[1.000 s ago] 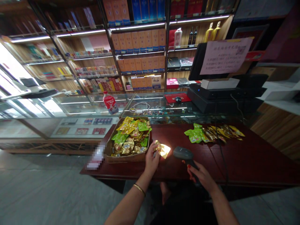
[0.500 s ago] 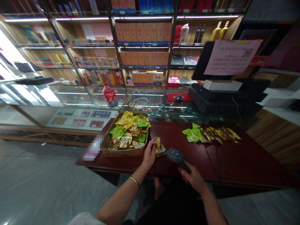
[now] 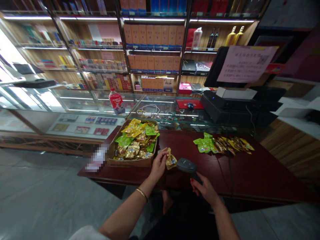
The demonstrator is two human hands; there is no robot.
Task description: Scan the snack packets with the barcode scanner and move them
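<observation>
My left hand (image 3: 158,164) is at the left edge of a gold snack packet (image 3: 171,161), its fingertips closed on it near the tabletop. My right hand (image 3: 203,187) grips the handle of a dark barcode scanner (image 3: 186,164), whose head is just right of that packet. Left of my left hand stands an open cardboard box (image 3: 132,163), filled with gold, yellow and green snack packets (image 3: 135,140). Farther right on the table, a row of green packets (image 3: 204,144) and gold packets (image 3: 235,145) lies spread out.
The dark red table (image 3: 180,140) meets a glass display counter (image 3: 140,103). On the counter stand a red-labelled bottle (image 3: 116,102), a white cable (image 3: 150,110), and a mouse (image 3: 190,105) on a red mat. A monitor (image 3: 215,66) with a taped paper stands right; a cord (image 3: 229,166) crosses the table.
The blue light on the scanner's head no longer shows. My view has shifted slightly; both hands, the packet and the scanner keep nearly the same places.
</observation>
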